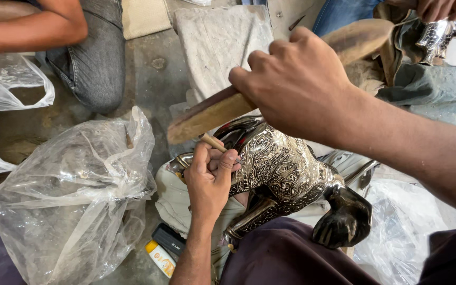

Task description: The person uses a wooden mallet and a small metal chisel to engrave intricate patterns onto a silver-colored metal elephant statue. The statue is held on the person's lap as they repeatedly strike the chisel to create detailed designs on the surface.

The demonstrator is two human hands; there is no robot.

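Observation:
A dark metal animal figure (286,174) with fine silver engraving lies across my lap. My left hand (210,177) rests against its side and is shut on a thin wooden-handled chisel (213,142), with the tip set on the figure. My right hand (294,82) is raised above it, shut on a flat wooden mallet (209,114) that slants down to the left, its lower end just over the chisel's top.
A crumpled clear plastic bag (75,195) lies on the floor at left. A grey cloth (220,42) is spread ahead. Another person kneels in jeans (96,58) at top left. At top right, other hands (436,8) hold a shiny metal piece (438,37). Small containers (163,250) sit near my knee.

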